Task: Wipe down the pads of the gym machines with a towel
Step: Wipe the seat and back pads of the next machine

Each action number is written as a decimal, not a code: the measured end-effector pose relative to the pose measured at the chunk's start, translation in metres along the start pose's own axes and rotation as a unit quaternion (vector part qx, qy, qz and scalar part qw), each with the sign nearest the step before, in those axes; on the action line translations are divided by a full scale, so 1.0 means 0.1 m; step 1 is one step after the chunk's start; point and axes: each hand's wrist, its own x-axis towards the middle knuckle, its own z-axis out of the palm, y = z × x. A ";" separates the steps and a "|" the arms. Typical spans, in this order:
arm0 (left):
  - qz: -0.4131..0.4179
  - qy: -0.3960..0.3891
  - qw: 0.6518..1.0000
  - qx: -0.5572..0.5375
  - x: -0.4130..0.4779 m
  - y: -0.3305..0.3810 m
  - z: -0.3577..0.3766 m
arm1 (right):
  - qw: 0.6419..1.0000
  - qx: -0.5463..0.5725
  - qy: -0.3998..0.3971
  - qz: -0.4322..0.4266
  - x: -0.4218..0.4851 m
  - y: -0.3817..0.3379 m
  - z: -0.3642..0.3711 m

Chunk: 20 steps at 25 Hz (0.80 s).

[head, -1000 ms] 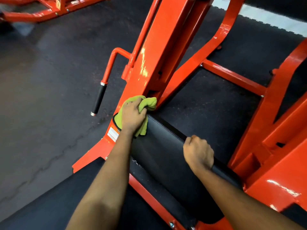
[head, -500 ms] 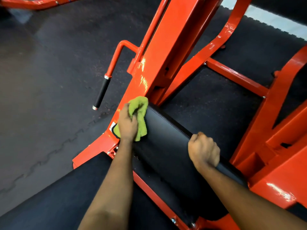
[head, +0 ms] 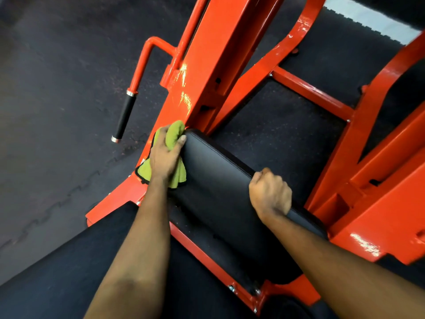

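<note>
Nearest the camera, two bare forearms are stretched forward and down. The right hand (head: 270, 194) is set on the far long edge of the black pad (head: 218, 171). Its grip is closed, with the fingers curled over that edge and the knuckles up, and the pad is judged to be steadied by it.

Further on and to the left, the left hand (head: 164, 157) is laid against the pad's end, wrist straight and back of the hand up. Its grip is closed round a bunched green towel (head: 174, 133), with the thumb stretched onto the pad's corner. Part of the towel hangs loose below the palm, over the orange frame (head: 207, 65).

The step in hand is judged to be the wiping of the pad's end and corner. It would be done well if the towel were spread flatter under the palm, pressed firmly, and drawn along the whole length toward the right hand, edges included.

Beyond, a black-sleeved handle (head: 125, 113) is seen beside the frame, above the dark floor (head: 57, 77).
</note>
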 end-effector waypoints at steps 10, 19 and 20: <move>-0.183 0.082 0.974 -0.103 -0.34 -0.45 -0.02 | 1.000 0.002 0.009 0.001 -0.03 -0.01 0.00; -0.034 0.045 0.997 -0.048 -0.07 -0.08 0.11 | 1.000 0.002 0.002 -0.015 0.01 0.04 0.04; -0.083 0.083 0.991 -0.059 -0.17 -0.21 0.10 | 1.000 0.002 0.004 -0.017 0.00 0.04 0.04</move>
